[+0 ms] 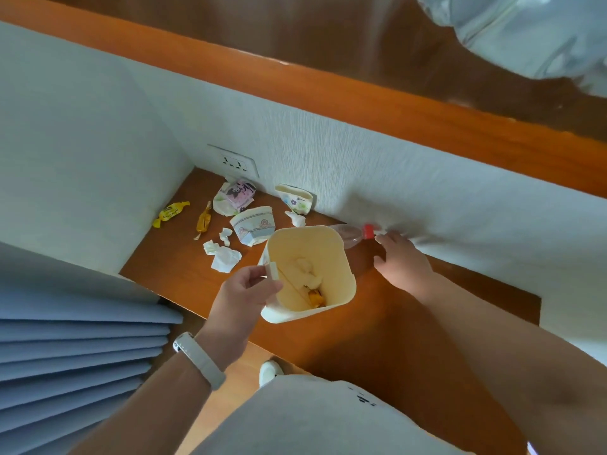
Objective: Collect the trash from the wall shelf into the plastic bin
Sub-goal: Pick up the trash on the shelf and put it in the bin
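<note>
- Yellow candy wrapper (170, 214) lies farthest left on the wall shelf (164, 274), close to the corner, with an orange wrapper (203, 221) just to its right. Both look almost weightless and crinkly, so a pinch at a twisted end should lift them.
- White tissue scraps (226, 259) sit near the shelf's front edge. They are soft and light and could probably be gathered several at once.
- Behind them lie a purple packet (237, 195) and a crushed paper cup (253, 224), and a second paper cup (295, 198) leans at the wall. The cups are light and already dented, so the rim is the likely hold.
- The left hand (243, 290) has its grip clenched on the near-left rim of the plastic bin (343, 257). The bin is tilted above the shelf front with some trash already inside. It looks stiff and light. I cannot tell whether it rests on the shelf.
- The plastic bottle (353, 236), red-capped, lies on its side against the wall, partly behind the bin. It seems empty, so it is probably light, smooth and apt to roll, and the neck offers the surest hold.
- The right hand (402, 261) has its grip released and its fingers spread just beside the cap. I cannot tell whether they touch it.
- The shelf is glossy brown wood, hard and likely slick. A blue pleated curtain (82, 339) hangs far left, and a wall socket (233, 160) sits in the textured white wall.
</note>
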